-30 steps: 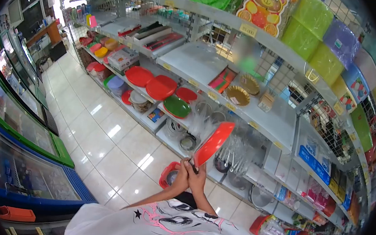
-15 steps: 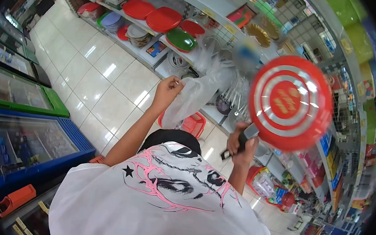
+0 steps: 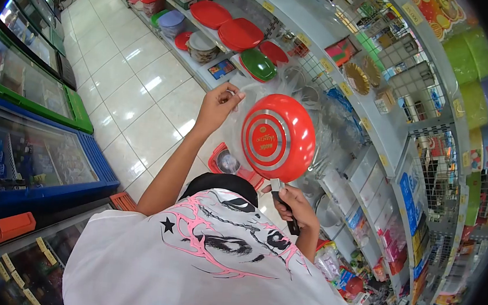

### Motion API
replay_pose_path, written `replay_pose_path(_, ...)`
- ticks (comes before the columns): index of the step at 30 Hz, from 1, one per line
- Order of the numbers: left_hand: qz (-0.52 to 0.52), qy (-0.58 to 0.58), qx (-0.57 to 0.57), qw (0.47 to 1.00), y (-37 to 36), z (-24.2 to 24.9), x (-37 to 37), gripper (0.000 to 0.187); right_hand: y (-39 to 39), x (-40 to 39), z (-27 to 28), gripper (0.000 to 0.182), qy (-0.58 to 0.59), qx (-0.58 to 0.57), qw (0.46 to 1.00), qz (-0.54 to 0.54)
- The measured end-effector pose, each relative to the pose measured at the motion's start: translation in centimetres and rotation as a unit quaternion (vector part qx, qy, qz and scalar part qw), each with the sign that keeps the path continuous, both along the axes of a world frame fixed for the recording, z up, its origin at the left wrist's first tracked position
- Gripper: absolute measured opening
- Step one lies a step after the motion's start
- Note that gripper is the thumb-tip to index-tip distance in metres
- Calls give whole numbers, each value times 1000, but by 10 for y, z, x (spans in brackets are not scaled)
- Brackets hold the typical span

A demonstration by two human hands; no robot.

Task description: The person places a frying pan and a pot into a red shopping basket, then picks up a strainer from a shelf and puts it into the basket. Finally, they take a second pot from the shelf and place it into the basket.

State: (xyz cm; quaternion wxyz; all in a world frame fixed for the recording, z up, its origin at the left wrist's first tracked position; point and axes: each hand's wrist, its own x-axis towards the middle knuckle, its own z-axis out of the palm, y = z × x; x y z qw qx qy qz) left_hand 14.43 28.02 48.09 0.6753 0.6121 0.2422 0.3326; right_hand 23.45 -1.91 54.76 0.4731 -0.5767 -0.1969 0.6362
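A red frying pan (image 3: 279,138) is held up with its ringed underside facing me. My right hand (image 3: 296,206) is wrapped round its black handle. To the left of the pan, my left hand (image 3: 220,105) pinches the edge of a clear plastic bag (image 3: 236,117). The bag hangs beside and behind the pan, which hides part of it. Below the pan, near my body, a red basket (image 3: 218,157) stands on the floor with a round item in it.
Shelves (image 3: 318,31) of kitchenware run along the front and right, with red lids (image 3: 240,34) and a green lid (image 3: 257,65). On the left are glass-topped freezers (image 3: 34,157) and an orange tray (image 3: 6,229). A tiled floor (image 3: 140,79) lies between.
The pan, in my right hand, has moved left and tilted, close to the bag. My left hand still pinches the bag. The view has shifted, showing more of the shelves at the right.
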Motion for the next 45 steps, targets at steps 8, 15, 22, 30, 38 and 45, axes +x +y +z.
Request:
replay_pose_path(8,-42,-22,-3,999,14,-4,-13,11,14,1,-12,35,-74,-80,993,-39)
replay_pose_path(15,21,-31,2,999,11,1,2,11,45,-7,-22,44,-114,-50,989,86)
replay_pose_path(22,-79,-8,158,984,-3,19,-6,14,67,1,-55,39,-116,-67,984,118)
replay_pose_path(30,-164,35,205,964,-58,-16,-74,12,86,-6,-62,36,-93,-39,995,-19)
replay_pose_path(38,-54,-27,-66,996,-44,-64,-102,59,91,-22,-84,39,-381,73,913,-129)
replay_pose_path(45,-132,-213,-310,917,-29,-70,-37,78,89,-44,-62,42,-464,25,882,-74)
